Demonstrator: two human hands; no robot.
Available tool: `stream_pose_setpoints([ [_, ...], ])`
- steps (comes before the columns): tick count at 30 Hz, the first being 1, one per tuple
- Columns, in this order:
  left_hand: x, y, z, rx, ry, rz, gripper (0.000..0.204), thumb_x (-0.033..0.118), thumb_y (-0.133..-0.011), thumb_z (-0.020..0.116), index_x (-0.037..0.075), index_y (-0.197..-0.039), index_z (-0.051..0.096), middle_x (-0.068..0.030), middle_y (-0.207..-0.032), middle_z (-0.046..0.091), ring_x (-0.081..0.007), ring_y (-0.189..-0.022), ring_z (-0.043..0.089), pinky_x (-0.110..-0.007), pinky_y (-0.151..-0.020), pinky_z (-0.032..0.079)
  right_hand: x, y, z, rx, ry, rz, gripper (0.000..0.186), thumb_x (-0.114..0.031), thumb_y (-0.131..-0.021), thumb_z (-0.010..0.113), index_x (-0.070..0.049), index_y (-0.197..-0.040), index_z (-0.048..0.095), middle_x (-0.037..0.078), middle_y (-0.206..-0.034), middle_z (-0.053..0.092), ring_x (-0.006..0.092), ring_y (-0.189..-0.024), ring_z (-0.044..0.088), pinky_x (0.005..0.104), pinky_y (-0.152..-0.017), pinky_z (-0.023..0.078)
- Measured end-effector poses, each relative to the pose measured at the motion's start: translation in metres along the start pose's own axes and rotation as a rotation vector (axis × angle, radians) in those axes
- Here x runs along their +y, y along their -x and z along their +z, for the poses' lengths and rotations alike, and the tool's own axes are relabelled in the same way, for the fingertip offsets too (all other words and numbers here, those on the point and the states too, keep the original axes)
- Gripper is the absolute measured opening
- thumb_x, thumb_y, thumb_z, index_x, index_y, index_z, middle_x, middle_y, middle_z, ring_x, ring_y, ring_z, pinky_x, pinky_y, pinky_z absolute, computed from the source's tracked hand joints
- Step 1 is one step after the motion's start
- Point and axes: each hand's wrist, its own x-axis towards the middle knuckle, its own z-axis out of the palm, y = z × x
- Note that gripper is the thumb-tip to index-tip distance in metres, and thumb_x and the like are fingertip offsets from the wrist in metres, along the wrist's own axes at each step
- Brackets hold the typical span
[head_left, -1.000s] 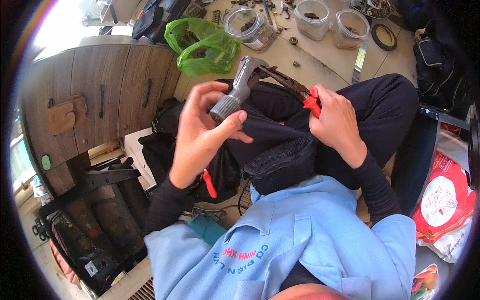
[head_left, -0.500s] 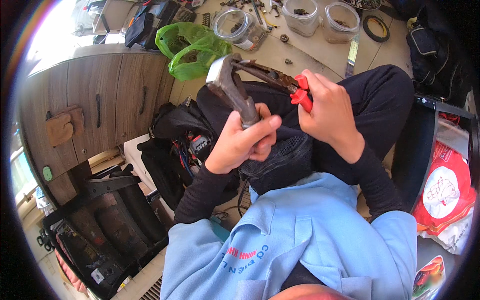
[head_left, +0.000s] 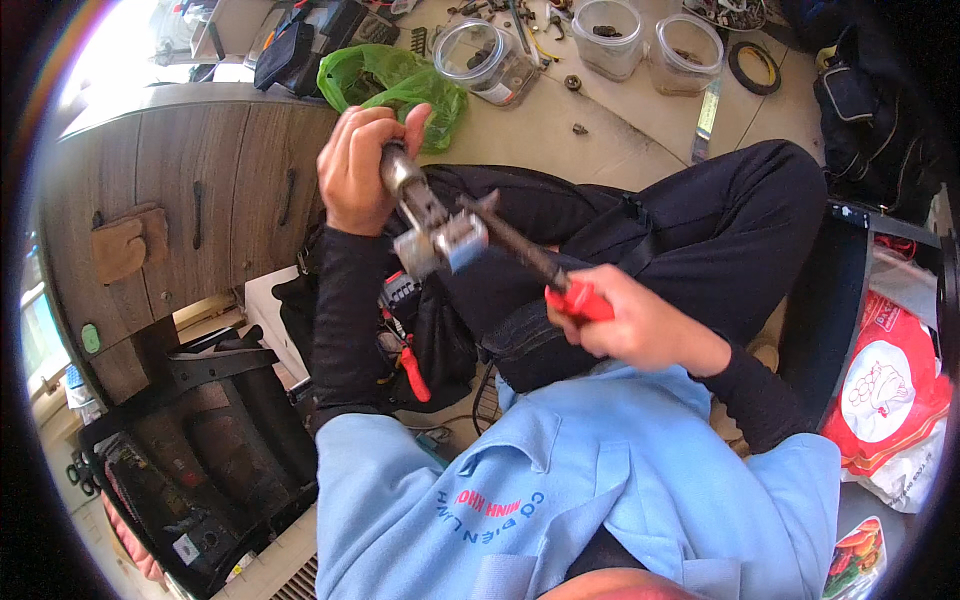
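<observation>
My left hand is raised and closed round the handle of a metal hammer, whose head points down toward my lap. Its head is smeared by motion. My right hand grips red-handled pliers, with their dark jaws reaching up and left to just beside the hammer head. Whether the two tools touch I cannot tell. Below my left forearm, another red-handled tool sticks out of an open black tool bag.
Clear plastic tubs of small parts stand on the tiled floor ahead, near a green plastic bag, a steel ruler and a tape roll. A wooden cabinet is at left, a red-and-white sack at right.
My left hand has moved up and left, turning the hammer so its head points down instead of up. My right hand has come lower and nearer with the pliers.
</observation>
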Motion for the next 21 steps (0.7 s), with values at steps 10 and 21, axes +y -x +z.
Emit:
stream_pose_setpoints([
  [10,0.050,-0.070,-0.080,-0.671,-0.061,0.025,0.039,-0.003,-0.068,0.071,0.007,-0.104,0.059,-0.0106,-0.109,0.050,-0.0261,-0.089,0.057,-0.034,-0.069,0.051,-0.001,0.022,-0.018,0.402,0.857,-0.131,0.019,-0.006,-0.070,0.059,-0.004,-0.088,0.055,0.023,-0.073,0.060,0.0455,-0.075,0.060,0.0511,-0.064,0.046],
  [21,0.065,-0.042,-0.071,-1.444,1.530,-1.799,0.068,0.029,-0.084,0.071,-0.009,-0.127,0.034,-0.0212,-0.071,0.060,-0.0164,-0.040,0.055,-0.021,-0.031,0.038,-0.019,0.026,-0.054,0.642,1.573,-0.354,0.041,-0.012,-0.065,0.069,-0.004,-0.104,0.059,0.012,-0.082,0.056,0.0311,-0.077,0.061,0.0414,-0.066,0.049],
])
